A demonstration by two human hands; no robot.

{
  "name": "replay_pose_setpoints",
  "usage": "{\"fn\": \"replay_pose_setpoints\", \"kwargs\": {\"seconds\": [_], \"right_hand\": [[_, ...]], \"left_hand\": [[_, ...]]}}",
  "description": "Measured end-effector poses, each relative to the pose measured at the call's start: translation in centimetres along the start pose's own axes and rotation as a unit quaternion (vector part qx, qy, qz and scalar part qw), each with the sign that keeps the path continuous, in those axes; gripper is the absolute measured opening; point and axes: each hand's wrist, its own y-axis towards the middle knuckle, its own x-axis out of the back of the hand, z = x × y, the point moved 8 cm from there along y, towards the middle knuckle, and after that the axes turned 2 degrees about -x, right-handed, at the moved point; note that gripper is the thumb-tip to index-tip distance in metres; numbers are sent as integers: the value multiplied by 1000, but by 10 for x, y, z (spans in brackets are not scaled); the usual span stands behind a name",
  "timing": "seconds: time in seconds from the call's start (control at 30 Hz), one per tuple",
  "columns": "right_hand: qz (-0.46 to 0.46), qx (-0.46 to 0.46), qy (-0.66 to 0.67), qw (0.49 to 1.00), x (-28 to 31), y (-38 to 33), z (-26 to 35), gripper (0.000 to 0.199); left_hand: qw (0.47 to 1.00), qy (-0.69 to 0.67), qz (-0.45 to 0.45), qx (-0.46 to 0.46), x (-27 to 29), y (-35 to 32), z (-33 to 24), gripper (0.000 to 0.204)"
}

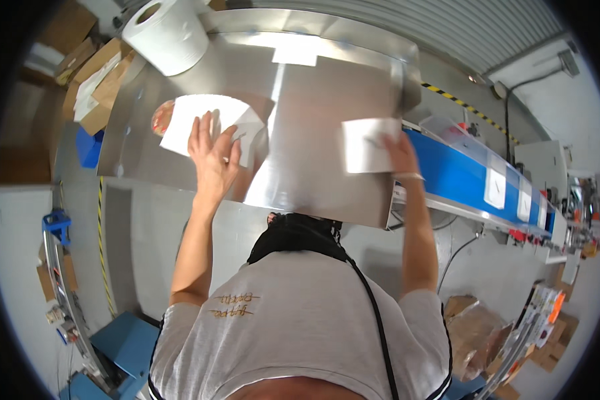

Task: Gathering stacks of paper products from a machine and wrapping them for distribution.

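My left hand (213,160) rests with its fingers spread on a fanned pile of white sheets or flat packets (187,127) on the left of the metal table (313,100). Partly under that pile shows a rounded red and pinkish thing (161,118), whose kind I cannot make out. At the table's right edge, beside the blue conveyor belt, my right hand (401,155) grips a square white packet (363,147) by its right side. Hand and packet are both blurred, and the fingertips are hard to see.
A large white paper roll (170,40) stands at the table's far left corner. Open cardboard boxes (103,87) sit left of it, above a blue bin (89,148). The blue conveyor belt (440,167) carries several white packets (495,189) along its right part, beside a clear guard.
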Motion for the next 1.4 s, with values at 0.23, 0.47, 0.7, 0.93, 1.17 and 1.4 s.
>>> {"fn": "replay_pose_setpoints", "kwargs": {"seconds": [0.23, 0.47, 0.7, 0.93, 1.17, 1.4], "right_hand": [[-327, -83, -610, 717, 145, -50, 46, 72], [-160, 333, -476, 798, -35, -9, 73, 55], [245, 206, -152, 935, -238, -13, 120, 52], [279, 44, 70, 957, -209, -3, 74, 41], [8, 36, -487, 873, 71, 14, -39, 46], [-382, -105, -579, 713, 142, -53, 67, 72]], "left_hand": [[998, -21, -20, 60, -3, -1, 6, 47], [999, -33, -32, 29, 0, -5, 0, 39], [999, -40, -22, -4, -2, -4, -4, 34], [999, -16, -33, 1, 3, 6, 17, 46], [999, -3, -30, 18, 0, 9, 22, 34], [998, -32, -56, 21, 1, 3, 23, 34]]}}
